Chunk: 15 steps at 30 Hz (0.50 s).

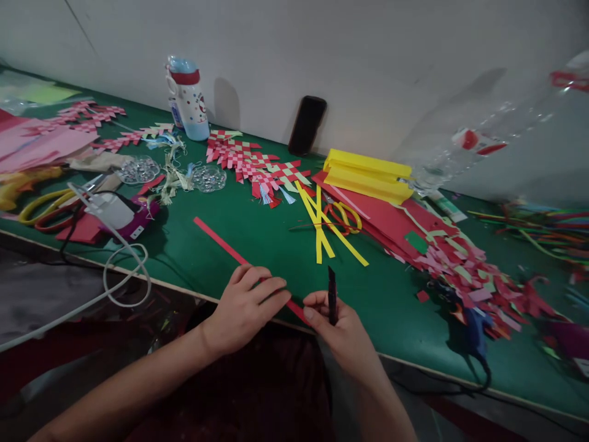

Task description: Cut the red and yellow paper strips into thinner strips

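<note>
A long red paper strip (222, 240) lies slantwise near the front edge of the green table. My left hand (248, 301) is closed over its middle, with the fingers hiding part of it. Between thumb and index finger, my right hand (335, 325) pinches the strip's near right end. The same hand also holds a black craft knife (332, 294), tucked between the fingers with its tip pointing up. Just beyond the hands lie several crossed yellow paper strips (318, 227) and orange-and-yellow-handled scissors (343, 218).
Woven paper fish (248, 159), a bottle (189, 101) and a phone (307, 124) stand or lie by the wall. Folded yellow paper (368, 176) and paper scraps (464, 270) are on the right. A charger with cable (110, 209) and more scissors (50, 205) are on the left.
</note>
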### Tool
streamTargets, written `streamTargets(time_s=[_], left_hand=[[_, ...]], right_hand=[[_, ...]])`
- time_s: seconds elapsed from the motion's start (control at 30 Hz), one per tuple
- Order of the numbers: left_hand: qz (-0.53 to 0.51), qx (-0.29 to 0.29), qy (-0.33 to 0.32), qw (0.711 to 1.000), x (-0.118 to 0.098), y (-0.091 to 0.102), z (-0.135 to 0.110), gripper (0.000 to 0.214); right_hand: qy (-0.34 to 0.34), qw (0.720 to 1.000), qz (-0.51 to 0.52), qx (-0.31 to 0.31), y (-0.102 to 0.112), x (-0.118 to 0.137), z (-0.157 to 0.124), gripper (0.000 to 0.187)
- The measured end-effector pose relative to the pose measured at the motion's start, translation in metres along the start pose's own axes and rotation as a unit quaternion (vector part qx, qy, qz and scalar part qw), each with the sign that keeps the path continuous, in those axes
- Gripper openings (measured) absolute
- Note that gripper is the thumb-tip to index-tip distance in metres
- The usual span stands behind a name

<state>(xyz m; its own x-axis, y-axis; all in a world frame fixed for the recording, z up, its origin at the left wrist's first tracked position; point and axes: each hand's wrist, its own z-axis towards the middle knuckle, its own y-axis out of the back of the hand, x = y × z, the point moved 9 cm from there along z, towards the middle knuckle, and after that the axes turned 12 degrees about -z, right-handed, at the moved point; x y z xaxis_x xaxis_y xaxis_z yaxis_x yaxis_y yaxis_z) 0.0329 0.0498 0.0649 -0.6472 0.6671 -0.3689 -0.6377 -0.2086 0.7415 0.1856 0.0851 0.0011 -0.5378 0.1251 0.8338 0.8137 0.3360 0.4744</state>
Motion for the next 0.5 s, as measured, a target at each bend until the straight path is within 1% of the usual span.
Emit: streamTargets(time_s=[0.07, 0.17, 0.3, 0.4, 0.5], left_hand=[[-0.002, -0.014, 0.000, 1.000, 0.001, 0.004, 0.001, 0.019], [0.001, -0.005, 0.014, 1.000, 0.006, 0.005, 0.003, 0.018], [-0.006, 0.038, 0.033, 0.999, 0.013, -0.005, 0.002, 0.016], [-0.015, 0.072, 0.035, 0.997, 0.015, -0.012, 0.002, 0.017], [-0.017, 0.089, 0.040, 0.995, 0.015, -0.013, 0.004, 0.018]], right_hand=[[0.006, 1.000, -0.005, -0.007, 0.002, 0.000, -0.002, 0.038], [0.015, 0.999, -0.045, -0.020, 0.008, 0.002, -0.005, 0.040], [0.009, 0.997, -0.083, -0.009, 0.006, 0.001, -0.007, 0.035], [0.031, 0.993, -0.116, -0.021, 0.004, 0.006, -0.006, 0.029], [0.037, 0.994, -0.095, -0.041, 0.005, 0.006, -0.004, 0.028]])
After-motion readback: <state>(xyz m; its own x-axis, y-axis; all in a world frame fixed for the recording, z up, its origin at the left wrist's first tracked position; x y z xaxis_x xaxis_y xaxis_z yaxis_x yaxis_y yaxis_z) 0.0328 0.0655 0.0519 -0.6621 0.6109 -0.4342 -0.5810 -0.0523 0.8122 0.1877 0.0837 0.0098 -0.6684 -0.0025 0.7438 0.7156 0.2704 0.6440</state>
